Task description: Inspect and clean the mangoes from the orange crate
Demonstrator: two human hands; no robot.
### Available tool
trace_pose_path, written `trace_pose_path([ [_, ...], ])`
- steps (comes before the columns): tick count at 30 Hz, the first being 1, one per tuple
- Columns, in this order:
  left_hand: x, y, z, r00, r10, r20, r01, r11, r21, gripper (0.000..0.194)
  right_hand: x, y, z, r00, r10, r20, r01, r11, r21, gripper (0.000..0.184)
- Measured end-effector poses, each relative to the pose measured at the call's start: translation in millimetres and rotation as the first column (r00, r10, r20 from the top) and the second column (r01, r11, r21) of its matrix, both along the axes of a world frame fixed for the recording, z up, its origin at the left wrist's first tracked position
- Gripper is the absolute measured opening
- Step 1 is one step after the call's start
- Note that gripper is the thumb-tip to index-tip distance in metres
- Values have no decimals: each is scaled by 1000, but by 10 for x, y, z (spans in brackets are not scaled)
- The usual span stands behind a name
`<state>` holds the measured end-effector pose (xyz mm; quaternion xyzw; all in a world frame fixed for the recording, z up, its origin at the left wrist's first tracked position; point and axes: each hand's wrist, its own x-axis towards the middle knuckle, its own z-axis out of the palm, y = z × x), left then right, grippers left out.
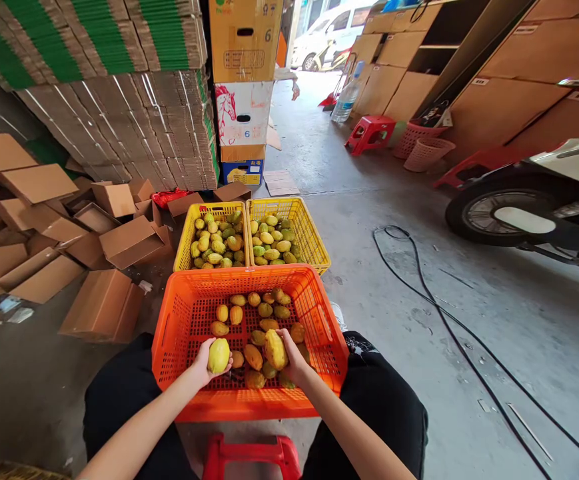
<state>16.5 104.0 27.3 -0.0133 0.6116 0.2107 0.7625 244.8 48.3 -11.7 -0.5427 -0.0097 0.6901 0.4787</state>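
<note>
A smooth yellow-green oval fruit [218, 355] rests in my left hand [202, 363], whose fingers curl under it above the near left part of an orange plastic crate [173, 347]. My right hand [294, 360] grips a rougher yellow fruit [275, 351] with brownish marks, its thumb along the side. That fruit is over the crate's near right part. Several similar oval fruits [254, 357] lie on the crate's slotted floor, mostly in its middle and right. Some of them are partly hidden behind my right hand.
Beyond the orange crate stand two yellow crates [319, 250] filled with similar fruits. Cardboard boxes [132, 241] lie heaped on the left below stacked flattened cartons [119, 127]. A black cable [434, 303] crosses the floor at right, near a motorbike wheel [489, 213]. A red stool [252, 453] is between my legs.
</note>
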Motion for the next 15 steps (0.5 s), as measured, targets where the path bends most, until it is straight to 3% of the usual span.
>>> trace_pose_path([
  [8, 28, -15, 64, 996, -83, 16, 83, 996, 16, 43, 13, -2, 55, 986, -110, -125, 99, 990, -96, 22],
  [15, 84, -39, 125, 990, -130, -60, 137, 982, 127, 22, -21, 5, 113, 983, -62, -172, 53, 997, -59, 33],
])
